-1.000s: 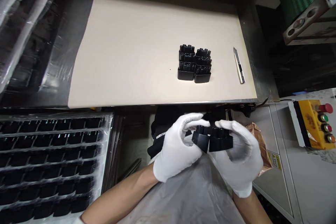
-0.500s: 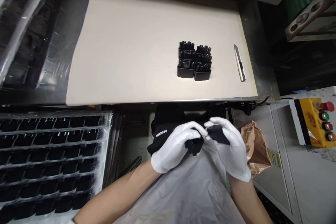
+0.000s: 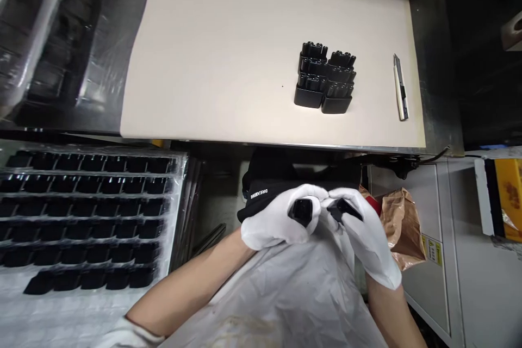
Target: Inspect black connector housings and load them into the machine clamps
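My left hand (image 3: 281, 217), in a white glove, is closed around a black plastic part (image 3: 300, 212) whose dark end faces up. In my right hand (image 3: 365, 228), also gloved, is a second black plastic part (image 3: 345, 209), partly hidden by the fingers. Both hands meet close together over my lap, fingertips nearly touching. Beyond them, on the paper-covered table (image 3: 220, 65), stands a block of several similar black parts (image 3: 326, 79) in two columns, pegs upward.
A utility knife (image 3: 400, 87) lies on the table's right side. To the left, a tray (image 3: 171, 228) holds rows of black parts. A crumpled brown paper bag (image 3: 402, 228) sits by a grey cabinet (image 3: 481, 283). A yellow control box (image 3: 509, 196) is at far right.
Both parts have been turned in my hands, and my fingers now wrap further around them. The view has shifted, so the table items appear further right and more of the left tray shows.
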{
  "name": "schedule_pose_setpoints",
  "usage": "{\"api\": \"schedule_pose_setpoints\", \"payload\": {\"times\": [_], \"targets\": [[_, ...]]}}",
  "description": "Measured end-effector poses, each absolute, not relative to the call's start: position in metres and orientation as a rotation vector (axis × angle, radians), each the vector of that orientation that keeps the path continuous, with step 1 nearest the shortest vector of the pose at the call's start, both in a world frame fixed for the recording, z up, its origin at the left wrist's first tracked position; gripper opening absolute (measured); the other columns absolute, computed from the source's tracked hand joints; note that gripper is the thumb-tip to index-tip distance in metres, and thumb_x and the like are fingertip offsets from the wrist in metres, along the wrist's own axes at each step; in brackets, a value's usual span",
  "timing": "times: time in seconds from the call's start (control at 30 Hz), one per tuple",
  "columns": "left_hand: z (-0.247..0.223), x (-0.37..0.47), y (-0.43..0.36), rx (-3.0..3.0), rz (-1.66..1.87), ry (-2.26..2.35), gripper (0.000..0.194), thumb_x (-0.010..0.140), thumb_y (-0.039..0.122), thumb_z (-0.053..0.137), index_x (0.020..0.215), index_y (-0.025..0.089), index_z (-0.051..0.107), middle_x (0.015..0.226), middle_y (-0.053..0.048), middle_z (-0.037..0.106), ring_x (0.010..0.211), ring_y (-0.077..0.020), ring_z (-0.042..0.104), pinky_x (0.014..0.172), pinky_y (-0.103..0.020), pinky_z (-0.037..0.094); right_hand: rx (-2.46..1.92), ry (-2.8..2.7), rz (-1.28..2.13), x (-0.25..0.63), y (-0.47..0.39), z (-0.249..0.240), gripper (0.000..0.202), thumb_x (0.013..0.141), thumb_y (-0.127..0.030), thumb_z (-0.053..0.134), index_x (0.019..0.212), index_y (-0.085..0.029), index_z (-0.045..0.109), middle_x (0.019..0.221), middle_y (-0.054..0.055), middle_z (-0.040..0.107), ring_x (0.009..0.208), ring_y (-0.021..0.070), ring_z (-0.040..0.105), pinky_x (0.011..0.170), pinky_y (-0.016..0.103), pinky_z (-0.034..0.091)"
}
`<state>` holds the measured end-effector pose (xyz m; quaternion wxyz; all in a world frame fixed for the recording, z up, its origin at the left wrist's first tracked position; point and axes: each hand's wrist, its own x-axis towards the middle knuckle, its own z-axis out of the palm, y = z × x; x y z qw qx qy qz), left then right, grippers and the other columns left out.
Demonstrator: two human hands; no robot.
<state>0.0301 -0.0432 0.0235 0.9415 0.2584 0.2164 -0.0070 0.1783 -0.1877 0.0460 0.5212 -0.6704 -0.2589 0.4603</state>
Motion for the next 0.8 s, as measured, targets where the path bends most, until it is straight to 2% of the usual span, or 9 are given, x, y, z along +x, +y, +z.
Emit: {"api": "schedule_pose_setpoints", "payload": {"times": [0.07, 0.13, 0.23, 0.33, 0.43, 0.53, 0.6, 0.7, 0.8], "targets": [[0.01, 0.031, -0.041, 0.321, -0.014, 0.407, 0.063, 0.05, 0.02, 0.076, 0.113, 0.021, 0.071, 0.07, 0.004, 0.05, 0.047, -0.0071, 0.038, 0.041, -0.021, 0.022, -1.657, -0.667, 1.073, 0.181, -0.186, 0.045, 0.031, 0.088, -0.037, 0.072, 0.114, -0.021, 0.067, 0.1, 0.006, 0.073, 0.077, 0.0192, 0.066, 0.072, 0.035, 0.058], [-0.007, 0.032, -0.039, 0.154, 0.002, 0.418, 0.057, 0.054, 0.027, 0.068, 0.11, 0.016, 0.07, 0.072, 0.001, 0.05, 0.047, -0.0081, 0.037, 0.041, -0.022, 0.018, -1.693, -0.655, 1.09, 0.182, -0.183, 0.041, 0.024, 0.087, -0.029, 0.07, 0.11, -0.021, 0.068, 0.099, 0.005, 0.074, 0.081, 0.0199, 0.068, 0.076, 0.035, 0.059], [-0.031, 0.032, -0.041, 0.035, 0.033, 0.437, 0.052, 0.058, 0.033, 0.06, 0.105, 0.012, 0.07, 0.075, -0.003, 0.055, 0.05, -0.0108, 0.04, 0.043, -0.025, 0.022, -1.761, -0.657, 1.142, 0.178, -0.178, 0.033, 0.021, 0.085, -0.023, 0.068, 0.106, -0.022, 0.07, 0.098, 0.003, 0.075, 0.091, 0.0211, 0.071, 0.085, 0.036, 0.059], [-0.044, 0.028, -0.046, 0.029, 0.056, 0.405, 0.053, 0.061, 0.036, 0.062, 0.107, 0.011, 0.072, 0.079, -0.006, 0.061, 0.052, -0.0122, 0.046, 0.047, -0.026, 0.029, -1.885, -0.718, 1.125, 0.172, -0.175, 0.025, 0.018, 0.086, -0.025, 0.068, 0.104, -0.024, 0.073, 0.101, 0.001, 0.077, 0.096, 0.0208, 0.072, 0.09, 0.036, 0.058], [-0.04, 0.024, -0.047, 0.162, 0.036, 0.412, 0.05, 0.063, 0.024, 0.073, 0.111, 0.013, 0.073, 0.08, -0.004, 0.064, 0.057, -0.0098, 0.047, 0.053, -0.025, 0.032, -1.917, -0.817, 1.113, 0.168, -0.175, 0.024, 0.014, 0.087, -0.025, 0.07, 0.1, -0.025, 0.075, 0.101, 0.001, 0.078, 0.094, 0.0202, 0.073, 0.089, 0.036, 0.059], [-0.024, 0.019, -0.042, 0.355, -0.01, 0.429, 0.064, 0.06, 0.003, 0.075, 0.122, 0.017, 0.069, 0.085, -0.003, 0.069, 0.065, -0.0106, 0.056, 0.059, -0.024, 0.039, -1.841, -0.882, 1.119, 0.17, -0.175, 0.033, 0.013, 0.085, -0.02, 0.071, 0.097, -0.026, 0.075, 0.102, 0.0, 0.078, 0.095, 0.0194, 0.074, 0.089, 0.034, 0.061], [-0.011, 0.016, -0.036, 0.531, 0.023, 0.408, 0.067, 0.065, 0.003, 0.078, 0.129, 0.018, 0.063, 0.094, -0.006, 0.075, 0.071, -0.014, 0.064, 0.065, -0.027, 0.048, -1.803, -0.906, 1.09, 0.174, -0.175, 0.044, 0.019, 0.082, -0.015, 0.072, 0.098, -0.026, 0.075, 0.105, 0.0, 0.078, 0.098, 0.0196, 0.075, 0.09, 0.032, 0.061], [0.006, 0.012, -0.03, 0.892, 0.148, 0.342, 0.054, 0.077, 0.006, 0.077, 0.127, 0.017, 0.059, 0.105, -0.011, 0.078, 0.078, -0.0172, 0.072, 0.074, -0.033, 0.058, -1.78, -0.992, 1.065, 0.18, -0.176, 0.064, 0.031, 0.08, -0.011, 0.074, 0.106, -0.027, 0.075, 0.109, 0.0, 0.079, 0.097, 0.0194, 0.076, 0.089, 0.03, 0.062], [0.017, 0.012, -0.029, 1.088, 0.261, 0.295, 0.039, 0.08, 0.001, 0.073, 0.115, 0.016, 0.063, 0.105, -0.011, 0.079, 0.082, -0.0179, 0.075, 0.077, -0.032, 0.061, -1.753, -1.08, 1.059, 0.182, -0.175, 0.079, 0.035, 0.083, -0.014, 0.076, 0.112, -0.032, 0.073, 0.104, -0.002, 0.078, 0.087, 0.0163, 0.075, 0.084, 0.027, 0.062]]}}
